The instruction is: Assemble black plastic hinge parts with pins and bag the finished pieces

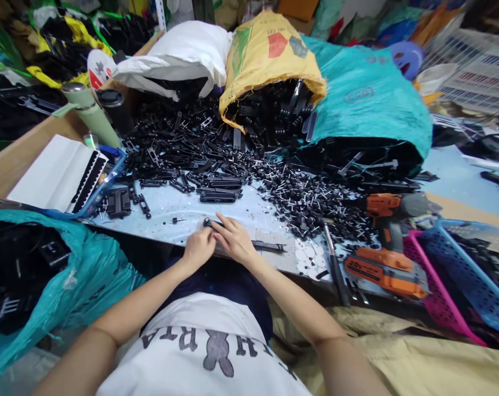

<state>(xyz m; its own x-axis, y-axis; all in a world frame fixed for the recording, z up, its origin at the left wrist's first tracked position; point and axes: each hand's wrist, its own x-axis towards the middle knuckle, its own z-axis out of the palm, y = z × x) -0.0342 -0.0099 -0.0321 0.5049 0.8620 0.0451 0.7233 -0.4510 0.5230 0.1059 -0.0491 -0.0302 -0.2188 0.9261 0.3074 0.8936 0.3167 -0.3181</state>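
Note:
My left hand [199,248] is closed at the front edge of the table, its fingers curled round a small black plastic part [208,222]. My right hand [235,240] meets it there, thumb side against the same part, with the forefinger and middle finger reaching over it. Most of that part is hidden under the fingers. Just right of my right hand lies a long dark strip [268,246] along the table edge. Beyond my hands a short stack of long black plastic pieces [220,194] rests on the blue tabletop [162,204].
Black parts [171,137] and black-headed screws [311,198] are heaped behind. White [183,49], yellow [270,49] and teal sacks [365,93] stand at the back. An orange cordless drill [385,269], a hammer-like tool [335,264] and baskets [467,264] are at right.

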